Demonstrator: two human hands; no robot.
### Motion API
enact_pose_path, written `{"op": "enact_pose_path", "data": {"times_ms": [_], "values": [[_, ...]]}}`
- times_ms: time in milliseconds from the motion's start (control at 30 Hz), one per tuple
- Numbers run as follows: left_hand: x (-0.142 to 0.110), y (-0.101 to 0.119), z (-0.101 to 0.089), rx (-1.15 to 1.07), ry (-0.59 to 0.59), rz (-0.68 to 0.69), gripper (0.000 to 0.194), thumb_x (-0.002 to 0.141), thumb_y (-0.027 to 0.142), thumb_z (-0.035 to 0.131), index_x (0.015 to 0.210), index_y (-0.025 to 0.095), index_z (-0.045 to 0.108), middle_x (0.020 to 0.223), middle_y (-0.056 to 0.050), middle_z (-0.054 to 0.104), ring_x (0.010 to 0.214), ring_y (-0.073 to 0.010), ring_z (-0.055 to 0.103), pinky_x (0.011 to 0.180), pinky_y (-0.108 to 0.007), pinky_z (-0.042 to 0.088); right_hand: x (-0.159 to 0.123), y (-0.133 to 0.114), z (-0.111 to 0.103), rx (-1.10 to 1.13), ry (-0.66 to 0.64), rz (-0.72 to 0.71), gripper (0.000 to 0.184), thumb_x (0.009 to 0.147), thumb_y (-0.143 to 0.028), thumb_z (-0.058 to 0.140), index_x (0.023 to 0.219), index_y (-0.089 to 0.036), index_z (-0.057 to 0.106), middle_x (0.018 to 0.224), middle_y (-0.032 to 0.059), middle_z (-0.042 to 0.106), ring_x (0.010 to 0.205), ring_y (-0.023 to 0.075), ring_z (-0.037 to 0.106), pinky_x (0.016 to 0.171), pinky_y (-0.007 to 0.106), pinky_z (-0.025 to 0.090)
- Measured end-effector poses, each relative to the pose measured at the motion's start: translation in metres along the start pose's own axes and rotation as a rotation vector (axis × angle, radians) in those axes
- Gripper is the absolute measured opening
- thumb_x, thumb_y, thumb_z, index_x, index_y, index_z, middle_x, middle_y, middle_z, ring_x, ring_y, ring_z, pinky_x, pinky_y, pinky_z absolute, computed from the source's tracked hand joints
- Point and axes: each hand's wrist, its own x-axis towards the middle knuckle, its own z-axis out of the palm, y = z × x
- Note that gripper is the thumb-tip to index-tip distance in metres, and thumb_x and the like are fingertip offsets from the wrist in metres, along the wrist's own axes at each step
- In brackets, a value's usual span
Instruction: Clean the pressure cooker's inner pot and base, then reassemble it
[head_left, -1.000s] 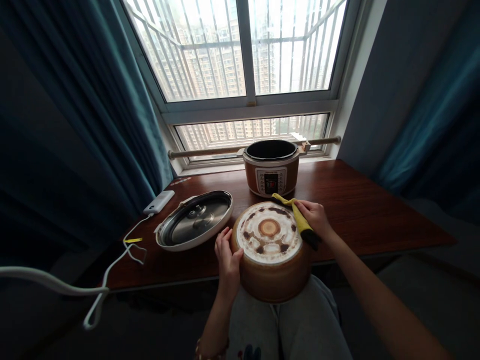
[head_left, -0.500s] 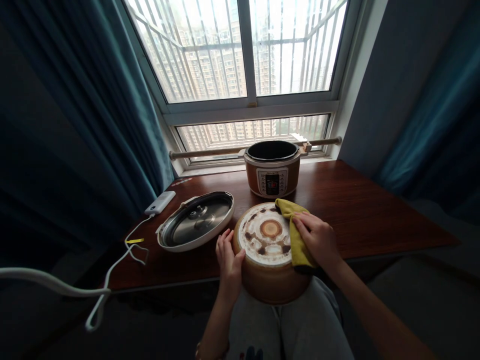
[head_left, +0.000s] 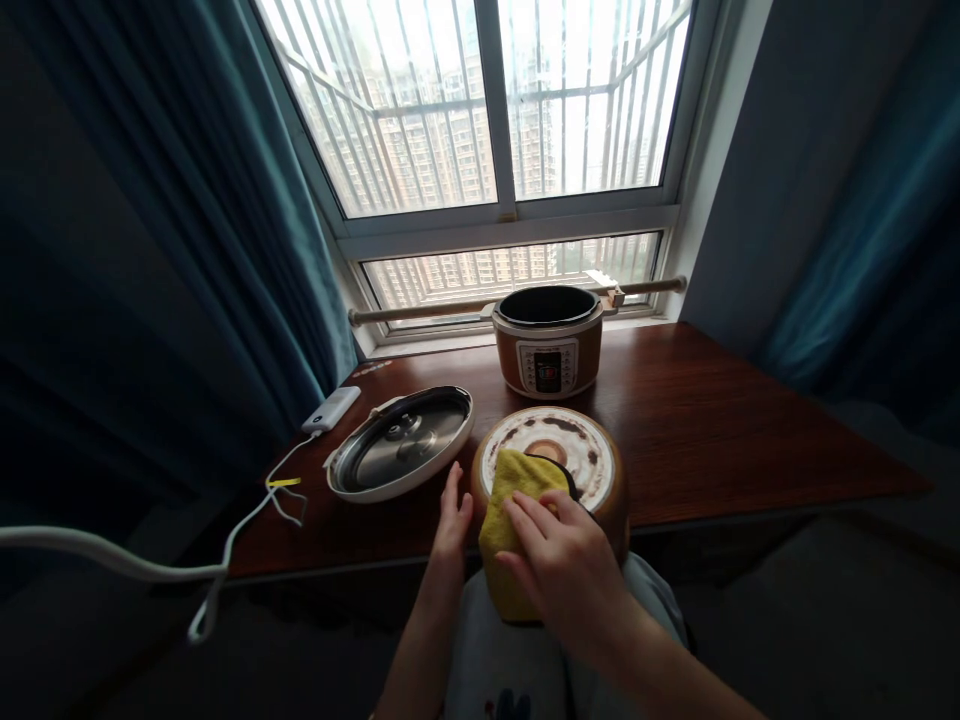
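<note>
An upturned brown pot (head_left: 611,450) rests at the table's front edge above my lap, its white base stained with dark patches. My right hand (head_left: 562,560) presses a yellow cloth (head_left: 504,490) onto the near left part of that base. The cloth drapes down over the pot's near side. Just left of the pot is my left hand (head_left: 452,515), fingers stretched upward; whether it touches the pot I cannot tell. Farther left lies the cooker lid (head_left: 405,440), its metal inside facing up. Behind the pot stands the brown and white electric cooker (head_left: 549,355), open at the top.
A white power bank (head_left: 331,410) lies at the table's left with a white cable (head_left: 225,570) running off the edge. The dark wooden table (head_left: 712,430) stretches to the right. A curtain rod (head_left: 427,312) lies along the window sill behind the cooker.
My right hand has swept the cloth from the right side of the pot's base to its near left. My left hand has loosened from the pot's side, and the pot has turned.
</note>
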Motion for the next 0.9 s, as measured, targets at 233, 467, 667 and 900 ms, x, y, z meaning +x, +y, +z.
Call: {"op": "enact_pose_path", "data": {"times_ms": [233, 467, 667, 900], "values": [[-0.079, 0.08, 0.023, 0.568, -0.02, 0.528, 0.053, 0.089, 0.02, 0.039, 0.139, 0.023, 0.025, 0.149, -0.007, 0.018, 0.138, -0.0251, 0.007, 0.11, -0.049, 0.005, -0.009, 0.028, -0.012, 0.307, 0.165, 0.06, 0.03, 0.087, -0.014, 0.042, 0.114, -0.013, 0.056, 0.117, 0.0098, 0.06, 0.109, 0.0165, 0.056, 0.093, 0.029, 0.047], [-0.082, 0.053, 0.04, 0.749, -0.075, 0.691, 0.041, 0.083, 0.024, 0.05, 0.125, 0.023, 0.049, 0.132, -0.007, 0.048, 0.134, -0.0268, 0.024, 0.109, -0.052, 0.004, -0.03, 0.064, 0.011, 0.153, 0.384, 0.257, 0.037, 0.086, -0.01, 0.041, 0.121, -0.016, 0.051, 0.12, 0.0081, 0.059, 0.113, 0.0191, 0.053, 0.097, 0.037, 0.043], [-0.044, 0.033, 0.013, 0.45, -0.06, 0.513, 0.035, 0.091, 0.025, 0.033, 0.121, 0.023, 0.05, 0.135, -0.007, 0.043, 0.134, -0.0233, 0.023, 0.11, -0.051, 0.0, -0.037, 0.069, 0.019, 0.14, 0.358, 0.224, 0.04, 0.085, -0.006, 0.039, 0.121, -0.018, 0.051, 0.119, 0.0061, 0.059, 0.113, 0.0177, 0.053, 0.1, 0.037, 0.041], [0.038, 0.036, 0.005, 0.144, -0.379, 0.215, 0.04, 0.091, 0.034, 0.036, 0.125, 0.019, 0.048, 0.143, -0.007, 0.034, 0.133, -0.0192, 0.028, 0.112, -0.039, 0.016, -0.036, 0.067, 0.02, 0.114, 0.385, 0.234, 0.038, 0.084, -0.004, 0.039, 0.117, -0.017, 0.053, 0.116, 0.0064, 0.061, 0.112, 0.0171, 0.053, 0.1, 0.037, 0.041]]}}
